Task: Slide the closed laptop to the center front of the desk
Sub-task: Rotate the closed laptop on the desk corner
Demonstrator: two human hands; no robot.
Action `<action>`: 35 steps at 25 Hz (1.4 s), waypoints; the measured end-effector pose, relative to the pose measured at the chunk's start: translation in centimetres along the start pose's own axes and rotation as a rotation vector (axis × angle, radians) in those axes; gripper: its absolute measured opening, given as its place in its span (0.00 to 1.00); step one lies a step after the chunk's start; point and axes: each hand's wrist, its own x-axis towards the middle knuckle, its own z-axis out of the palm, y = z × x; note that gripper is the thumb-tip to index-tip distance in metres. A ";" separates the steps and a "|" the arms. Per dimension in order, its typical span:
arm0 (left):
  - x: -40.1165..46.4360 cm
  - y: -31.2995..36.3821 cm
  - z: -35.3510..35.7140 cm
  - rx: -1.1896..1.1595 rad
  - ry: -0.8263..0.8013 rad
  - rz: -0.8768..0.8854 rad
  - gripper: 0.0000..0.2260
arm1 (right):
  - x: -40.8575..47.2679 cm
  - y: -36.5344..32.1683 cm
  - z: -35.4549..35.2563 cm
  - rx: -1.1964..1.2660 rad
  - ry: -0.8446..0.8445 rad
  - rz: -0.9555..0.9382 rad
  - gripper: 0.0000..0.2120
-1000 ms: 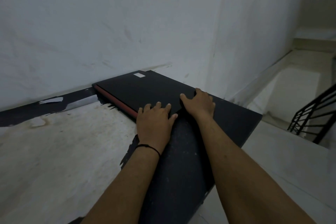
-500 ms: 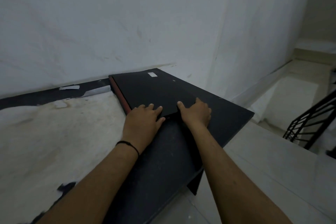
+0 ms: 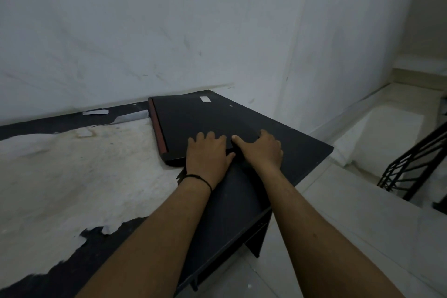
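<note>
The closed laptop [image 3: 193, 118] is black with a red strip along its left side and a small white sticker on the lid. It lies at the back right of the dark desk [image 3: 229, 205], its far edge along the wall. My left hand [image 3: 208, 152] rests palm down on the lid's near edge, fingers slightly apart. My right hand [image 3: 262, 150] grips the near right corner, thumb on top of the lid and fingers down the side. A thin black band circles my left wrist.
Torn white paper [image 3: 84, 176] covers the desk's left and middle. A white wall [image 3: 169, 43] stands right behind the desk. The desk's right edge [image 3: 314, 169] drops to a pale tiled floor, with a black railing [image 3: 416, 159] and stairs further right.
My head has pulled back, so more of the desk's front and right edge shows. Both hands stay on the laptop's near edge, and the laptop has hardly shifted along the wall.
</note>
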 end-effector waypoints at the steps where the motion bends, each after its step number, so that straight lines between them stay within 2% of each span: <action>1: 0.4 0.0 0.4 -0.001 -0.010 0.026 0.25 | 0.3 0.0 0.3 -0.030 0.021 -0.001 0.43; 5: 0.9 -1.0 1.6 0.031 -0.049 0.035 0.30 | 0.4 -0.2 1.1 -0.108 0.073 -0.012 0.39; 11: -0.3 -2.3 0.5 0.010 -0.097 0.071 0.29 | -0.4 -0.5 0.4 -0.062 0.044 0.016 0.36; 16: -3.8 -5.2 -0.9 0.007 -0.099 0.120 0.30 | -5.6 -1.8 0.4 -0.066 0.106 0.047 0.34; 22: -8.7 -7.2 -2.4 0.006 -0.049 0.057 0.34 | -12.1 -2.5 0.4 -0.020 0.129 -0.009 0.29; 27: -8.2 -4.3 -3.5 0.010 -0.081 -0.050 0.39 | -8.4 -1.0 -2.3 0.126 -0.047 -0.014 0.20; 29: -7.3 -1.8 -2.8 0.004 -0.118 -0.036 0.43 | -5.3 -0.4 -2.8 0.049 -0.149 -0.058 0.17; 31: -6.2 0.4 -2.1 -0.002 -0.154 -0.032 0.45 | -2.8 -0.6 -2.3 -0.028 -0.246 -0.099 0.17; 35: -4.5 1.7 -1.1 0.018 -0.166 -0.058 0.39 | 0.1 -1.0 -0.9 -0.046 -0.356 -0.134 0.20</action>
